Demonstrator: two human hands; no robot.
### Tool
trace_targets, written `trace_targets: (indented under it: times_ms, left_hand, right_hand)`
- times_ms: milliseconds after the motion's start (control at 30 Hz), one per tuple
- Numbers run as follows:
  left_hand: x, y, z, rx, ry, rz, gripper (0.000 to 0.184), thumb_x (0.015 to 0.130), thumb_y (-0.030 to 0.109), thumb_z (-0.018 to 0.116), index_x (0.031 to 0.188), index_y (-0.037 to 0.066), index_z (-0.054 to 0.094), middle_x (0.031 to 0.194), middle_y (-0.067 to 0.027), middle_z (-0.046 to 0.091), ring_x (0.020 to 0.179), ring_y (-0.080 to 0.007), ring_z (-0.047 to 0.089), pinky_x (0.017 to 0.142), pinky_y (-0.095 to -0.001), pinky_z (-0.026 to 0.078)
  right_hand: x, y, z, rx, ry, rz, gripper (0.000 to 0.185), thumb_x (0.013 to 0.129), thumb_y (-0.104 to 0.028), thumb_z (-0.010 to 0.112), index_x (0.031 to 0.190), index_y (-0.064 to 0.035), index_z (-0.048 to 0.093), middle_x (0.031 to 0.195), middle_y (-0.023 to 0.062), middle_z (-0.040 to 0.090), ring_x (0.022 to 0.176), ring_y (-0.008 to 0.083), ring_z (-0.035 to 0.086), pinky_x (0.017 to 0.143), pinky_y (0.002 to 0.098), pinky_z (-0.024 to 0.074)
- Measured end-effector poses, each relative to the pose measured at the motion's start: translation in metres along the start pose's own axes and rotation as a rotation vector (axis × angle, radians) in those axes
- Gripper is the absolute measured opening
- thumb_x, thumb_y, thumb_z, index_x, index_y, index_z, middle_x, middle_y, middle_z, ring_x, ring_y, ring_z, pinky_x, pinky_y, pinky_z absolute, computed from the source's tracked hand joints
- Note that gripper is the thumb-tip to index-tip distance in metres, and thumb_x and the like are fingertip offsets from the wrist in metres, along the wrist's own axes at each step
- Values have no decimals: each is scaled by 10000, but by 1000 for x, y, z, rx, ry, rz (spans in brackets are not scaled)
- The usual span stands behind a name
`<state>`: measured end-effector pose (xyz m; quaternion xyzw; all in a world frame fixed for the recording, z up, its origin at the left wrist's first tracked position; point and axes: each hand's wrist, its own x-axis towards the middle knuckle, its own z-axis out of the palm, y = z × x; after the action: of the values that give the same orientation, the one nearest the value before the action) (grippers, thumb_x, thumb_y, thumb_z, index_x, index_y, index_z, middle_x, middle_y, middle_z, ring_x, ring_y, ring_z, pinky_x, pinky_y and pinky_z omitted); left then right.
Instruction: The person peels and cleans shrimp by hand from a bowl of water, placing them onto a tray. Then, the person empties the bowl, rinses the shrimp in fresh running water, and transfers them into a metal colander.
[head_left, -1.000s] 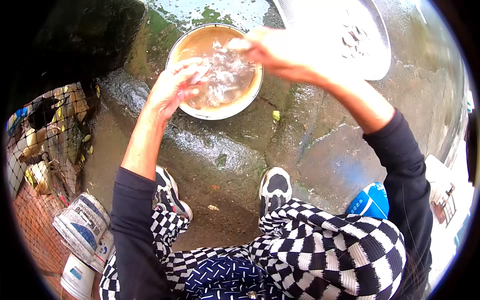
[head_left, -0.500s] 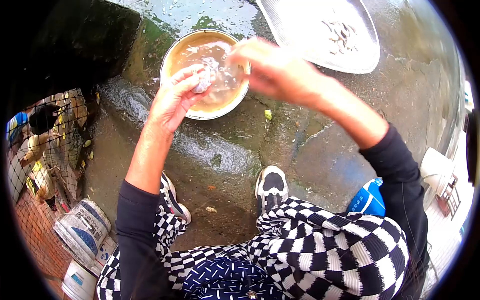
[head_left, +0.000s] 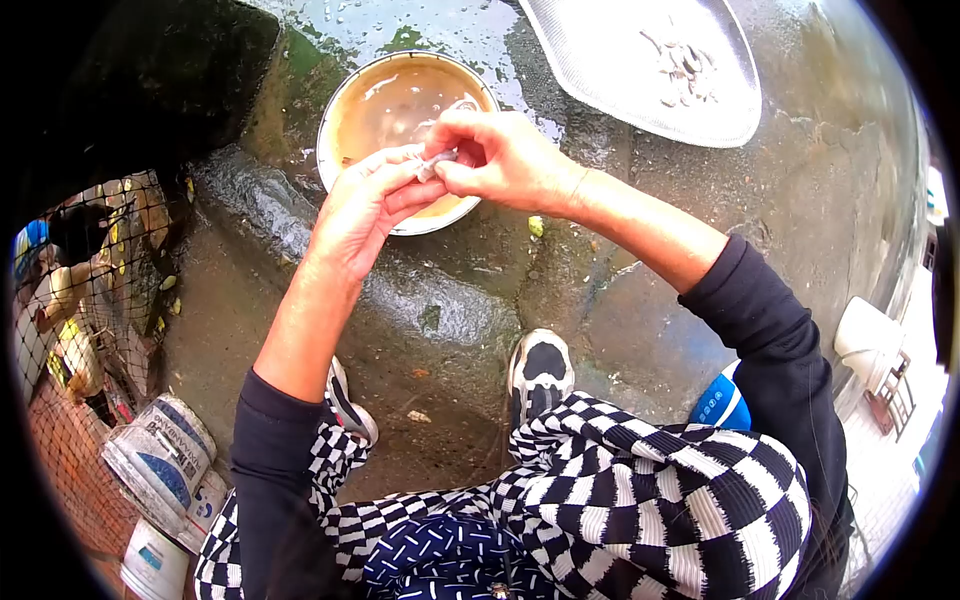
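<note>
One small pale piece [head_left: 432, 166], pinched between our left hand [head_left: 362, 208] and right hand [head_left: 522, 165], together over the basin [head_left: 341, 110], left of the far tray [head_left: 572, 62]; we judge a light fingertip grip works best.

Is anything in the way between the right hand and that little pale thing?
Nothing that I can see: the right hand and left hand both have their fingers on the small pale thing.

Basin [head_left: 338, 130]: we find its rim blocking low sideways passage.
Floor [head_left: 535, 100]: we could pass between basin and tray [head_left: 600, 70].
Shoes [head_left: 543, 372]: these stand in our way nearer the body.
</note>
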<state>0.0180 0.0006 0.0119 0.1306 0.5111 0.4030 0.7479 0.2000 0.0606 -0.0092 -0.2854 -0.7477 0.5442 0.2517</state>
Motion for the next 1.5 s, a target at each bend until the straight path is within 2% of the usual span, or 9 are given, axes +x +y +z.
trace_targets:
  times_ms: [67, 300, 533, 1033, 1233, 1300, 1333, 1433, 1500]
  left_hand:
    - [0, 0, -1, 43, 23, -8, 214, 858, 108, 559, 1039, -7, 556, 971, -117, 636, 864, -199, 653, 801, -304, 521]
    - [-2, 6, -13, 138, 7, 99, 256, 854, 106, 575, 1083, -7, 557, 908, -109, 649, 780, -153, 654, 750, -270, 526]
    - [-8, 17, 3, 318, -52, 132, 263, 797, 190, 666, 985, 17, 607, 847, -64, 650, 739, -110, 634, 609, -211, 488]
    - [6, 9, -13, 437, 10, 185, 148, 779, 47, 608, 918, 2, 631, 802, -50, 648, 664, -104, 613, 608, -227, 479]
    - [52, 19, -50, 1144, 188, 419, 249, 794, 90, 595, 1018, -21, 605, 1001, -111, 629, 890, -168, 613, 818, -306, 472]
    - [55, 8, -55, 1418, 105, 458, 277, 779, 91, 607, 1037, -11, 598, 1054, -140, 600, 949, -203, 593, 846, -337, 459]
    - [54, 7, -51, 1691, 12, 496, 307, 765, 93, 619, 1056, 0, 591, 1106, -168, 570, 1008, -237, 573, 873, -368, 447]
    - [54, -3, -45, 2242, -258, 365, 320, 725, 116, 614, 1033, 45, 563, 994, -162, 547, 990, -297, 558, 810, -434, 467]
    - [64, 0, -57, 2024, -188, 530, 184, 769, 83, 510, 919, 57, 613, 984, -163, 589, 842, -329, 607, 731, -419, 490]
  right_hand:
    - [0, -4, -4, 471, -35, 336, 126, 816, -87, 603, 913, -16, 567, 759, 41, 611, 633, 110, 584, 583, 225, 478]
    - [-5, 6, -10, 1185, -31, 546, 123, 817, -90, 601, 915, -26, 563, 802, 70, 617, 619, 107, 581, 522, 212, 458]
    - [-5, 7, -6, 1272, -71, 538, 115, 821, -75, 597, 927, -41, 569, 822, 56, 603, 637, 107, 565, 546, 222, 455]
    - [-5, 12, -5, 1253, 39, 604, 127, 819, -60, 573, 941, -25, 568, 800, 64, 594, 585, 102, 517, 509, 227, 409]
    - [41, 30, -17, 254, -100, 444, 130, 814, -75, 562, 943, -58, 563, 816, 64, 629, 648, 144, 623, 581, 286, 508]
    - [51, 47, -6, -687, -89, -206, 144, 766, -95, 579, 904, -81, 539, 781, 84, 614, 687, 239, 627, 588, 347, 510]
    - [53, 45, 2, -815, -204, -121, 163, 733, -102, 565, 890, -97, 520, 786, 121, 601, 768, 317, 620, 618, 409, 510]
    - [54, 54, 26, -994, -605, -175, 124, 765, -120, 547, 877, -68, 560, 766, 103, 625, 697, 252, 650, 537, 381, 529]
    - [71, 59, 25, -981, -772, 21, 159, 775, -129, 557, 915, -61, 585, 753, 103, 630, 693, 232, 662, 544, 372, 539]
